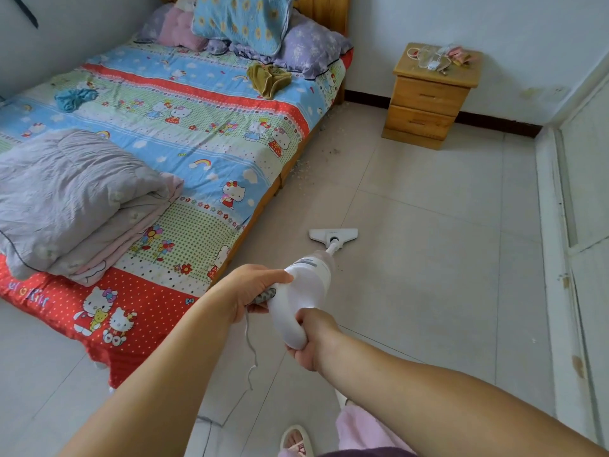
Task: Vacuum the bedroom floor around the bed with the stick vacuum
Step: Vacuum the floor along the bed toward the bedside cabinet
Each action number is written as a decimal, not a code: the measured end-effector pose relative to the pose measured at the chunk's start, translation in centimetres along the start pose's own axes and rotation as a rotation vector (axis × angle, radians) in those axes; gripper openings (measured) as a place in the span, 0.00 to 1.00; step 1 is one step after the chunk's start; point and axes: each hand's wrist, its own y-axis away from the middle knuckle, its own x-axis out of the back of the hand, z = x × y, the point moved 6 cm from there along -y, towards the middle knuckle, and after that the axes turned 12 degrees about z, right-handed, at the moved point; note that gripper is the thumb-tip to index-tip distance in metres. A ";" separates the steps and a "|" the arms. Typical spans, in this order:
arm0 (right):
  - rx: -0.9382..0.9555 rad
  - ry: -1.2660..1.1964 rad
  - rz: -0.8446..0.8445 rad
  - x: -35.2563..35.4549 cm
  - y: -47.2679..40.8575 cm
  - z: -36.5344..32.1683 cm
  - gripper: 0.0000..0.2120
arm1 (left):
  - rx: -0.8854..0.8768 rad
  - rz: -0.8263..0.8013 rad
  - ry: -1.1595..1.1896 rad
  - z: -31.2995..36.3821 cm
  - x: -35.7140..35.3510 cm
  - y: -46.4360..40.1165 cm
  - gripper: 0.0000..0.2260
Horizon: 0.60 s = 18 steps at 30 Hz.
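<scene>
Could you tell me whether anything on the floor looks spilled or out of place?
Yes: small bits of debris lie scattered along the bed edge, ahead of the vacuum head, not yet picked up.

- Lower handle of stick vacuum [304, 285] hidden inside right hand [308, 341]; fingers out of sight behind it.
- Grey part at vacuum's rear mostly covered by left hand [253, 286].
- Wand hidden behind vacuum body; only floor head [333, 234] showing past it.
- Bed [184, 153] cut off by left edge; headboard cut by top edge.
- Small items on nightstand [431, 94] too small to identify.
- Specks on floor [428, 225] beside bed too fine to identify.
- Slippered foot [295, 440] cut off by bottom edge.
</scene>
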 end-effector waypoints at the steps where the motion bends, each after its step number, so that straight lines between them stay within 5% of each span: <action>1: 0.006 -0.022 -0.001 -0.4 0.2 -0.2 0.11 | -0.001 0.011 0.011 0.3 0.4 -0.1 0.07; 18: -0.067 -0.218 -0.091 -5.6 9.2 7.1 0.19 | -0.063 -0.040 0.007 -2.0 10.0 4.1 0.14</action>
